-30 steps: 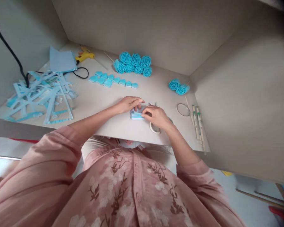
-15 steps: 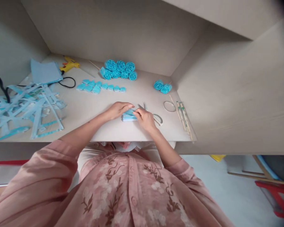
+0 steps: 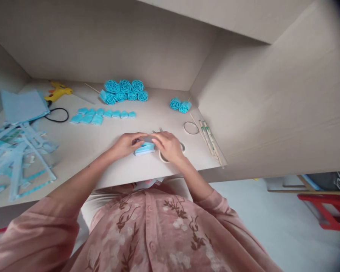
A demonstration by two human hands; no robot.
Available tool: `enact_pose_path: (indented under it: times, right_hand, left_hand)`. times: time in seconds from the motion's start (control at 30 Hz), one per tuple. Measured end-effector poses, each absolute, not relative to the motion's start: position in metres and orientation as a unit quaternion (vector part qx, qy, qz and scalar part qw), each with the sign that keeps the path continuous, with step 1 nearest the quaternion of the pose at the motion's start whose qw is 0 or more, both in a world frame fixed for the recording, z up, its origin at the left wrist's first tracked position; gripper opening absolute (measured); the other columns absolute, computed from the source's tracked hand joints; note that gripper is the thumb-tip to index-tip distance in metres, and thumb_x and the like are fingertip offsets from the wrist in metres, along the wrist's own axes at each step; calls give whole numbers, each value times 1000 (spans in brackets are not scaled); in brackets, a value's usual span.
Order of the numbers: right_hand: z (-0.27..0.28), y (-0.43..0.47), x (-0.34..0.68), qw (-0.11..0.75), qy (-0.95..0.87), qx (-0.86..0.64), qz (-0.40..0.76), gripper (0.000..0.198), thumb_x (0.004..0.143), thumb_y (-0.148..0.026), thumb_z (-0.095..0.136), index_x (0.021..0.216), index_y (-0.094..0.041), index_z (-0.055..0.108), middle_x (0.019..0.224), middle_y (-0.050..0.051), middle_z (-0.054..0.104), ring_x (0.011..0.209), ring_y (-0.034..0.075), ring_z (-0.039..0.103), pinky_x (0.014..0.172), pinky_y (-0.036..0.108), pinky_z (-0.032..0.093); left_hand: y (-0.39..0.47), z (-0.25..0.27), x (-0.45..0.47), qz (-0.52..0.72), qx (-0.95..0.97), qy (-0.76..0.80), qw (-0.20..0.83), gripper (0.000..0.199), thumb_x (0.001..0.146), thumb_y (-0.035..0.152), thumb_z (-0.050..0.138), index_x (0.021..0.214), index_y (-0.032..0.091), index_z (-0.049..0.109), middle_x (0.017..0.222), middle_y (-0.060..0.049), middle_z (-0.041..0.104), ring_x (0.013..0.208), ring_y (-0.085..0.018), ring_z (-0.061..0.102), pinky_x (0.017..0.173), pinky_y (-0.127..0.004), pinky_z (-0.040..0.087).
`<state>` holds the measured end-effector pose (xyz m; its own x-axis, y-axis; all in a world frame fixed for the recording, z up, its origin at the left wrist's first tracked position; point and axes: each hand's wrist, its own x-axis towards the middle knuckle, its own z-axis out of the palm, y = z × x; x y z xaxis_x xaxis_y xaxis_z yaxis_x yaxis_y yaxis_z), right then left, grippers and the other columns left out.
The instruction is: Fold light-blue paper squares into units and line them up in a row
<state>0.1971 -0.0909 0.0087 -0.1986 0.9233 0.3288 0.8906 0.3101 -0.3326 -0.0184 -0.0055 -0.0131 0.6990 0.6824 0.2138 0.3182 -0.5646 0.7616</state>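
My left hand (image 3: 127, 144) and my right hand (image 3: 169, 144) meet near the table's front edge, fingers bent and fingertips closed. Between them they pinch a thin blue piece of sheet material (image 3: 149, 139), largely covered by the fingers. Just below it lies a small stack of light blue cut pieces (image 3: 144, 150) on the table. Partly under my right hand are scissors (image 3: 163, 158) with pale handles; the blade tips show beyond the fingers.
Blue fabric-like roses (image 3: 125, 86) stand at the back, with two more roses (image 3: 184, 107) to the right. Folded blue pieces (image 3: 96, 119), a yellow glue gun (image 3: 59, 90), blue sheets (image 3: 24, 106) and scraps (image 3: 17, 158) lie left. A ring (image 3: 190, 128) and wrapped sticks (image 3: 209, 138) lie right.
The view has turned, so the table's contents sit further left. My right hand now covers more of the scissors, and the blue piece is pinched between both hands above the stack.
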Motion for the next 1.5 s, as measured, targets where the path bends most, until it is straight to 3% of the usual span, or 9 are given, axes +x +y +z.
enact_pose_path:
  times: [0.23, 0.37, 0.57, 0.7, 0.87, 0.97, 1.13, 1.33, 1.5]
  right_hand:
    - [17, -98, 312, 165, -664, -728, -44, 27, 92, -20, 61, 116, -13, 71, 121, 16, 74, 113, 31, 66, 100, 43, 47]
    - [16, -101, 335, 116, -641, -758, -30, 9, 88, -18, 64, 89, -16, 72, 104, 15, 76, 103, 30, 67, 96, 42, 46]
    - [52, -87, 290, 303, -683, -592, 302, 19, 96, -38, 54, 93, -20, 61, 91, 4, 76, 85, 19, 68, 80, 31, 48]
    - [72, -65, 252, 327, -702, -477, 416, 24, 94, -44, 58, 93, -20, 61, 83, 1, 73, 76, 15, 63, 74, 27, 47]
    - [73, -44, 234, 415, -704, -503, 282, 19, 93, -37, 60, 100, -21, 67, 98, 3, 74, 93, 18, 66, 89, 32, 49]
    - [62, -59, 240, 407, -706, -563, 136, 24, 96, -35, 56, 113, -22, 68, 115, 7, 73, 107, 22, 65, 99, 39, 48]
    - [18, -115, 255, 206, -768, -606, 25, 34, 100, -37, 51, 122, -16, 66, 115, 14, 72, 106, 30, 65, 93, 46, 54]
    - [-14, -157, 250, 195, -749, -629, -77, 40, 99, -38, 52, 129, -13, 61, 122, 18, 67, 112, 33, 60, 96, 52, 54]
    - [-13, -157, 242, 176, -740, -646, -68, 42, 100, -40, 52, 133, -14, 58, 122, 17, 70, 108, 31, 64, 93, 48, 56]
  left_hand:
    - [-11, -2, -21, 277, 853, 270, 351, 45, 96, 45, 54, 125, 15, 70, 111, -12, 74, 90, -19, 68, 77, -29, 53]
    - [-11, 5, -24, 368, 846, 278, 269, 39, 95, 42, 57, 121, 16, 73, 119, -15, 70, 109, -25, 64, 93, -38, 53]
    - [-19, 37, -14, 393, 803, 274, 355, 35, 95, 37, 58, 120, 16, 71, 119, -13, 70, 93, -17, 67, 77, -27, 53]
    - [-15, 56, 4, 346, 777, 268, 453, 40, 88, 34, 65, 122, 16, 69, 115, -10, 71, 73, -11, 63, 63, -22, 48]
    - [0, 49, 5, 337, 634, 302, 627, 28, 81, 40, 72, 87, 13, 72, 65, 0, 60, 53, -9, 51, 51, -22, 39]
    - [6, 41, -6, 400, 529, 307, 683, 26, 77, 38, 75, 79, 13, 68, 67, -1, 61, 57, -10, 55, 55, -22, 43]
    - [13, 38, -21, 449, 454, 273, 719, 27, 80, 35, 70, 67, 14, 58, 67, -2, 58, 59, -13, 58, 55, -25, 44]
    - [17, 36, -22, 457, 427, 230, 745, 50, 83, 49, 70, 56, 18, 42, 59, 2, 45, 55, -13, 56, 54, -25, 43]
    - [17, 31, -21, 460, 442, 214, 740, 43, 84, 54, 73, 78, 15, 56, 78, -2, 61, 66, -15, 65, 59, -25, 47]
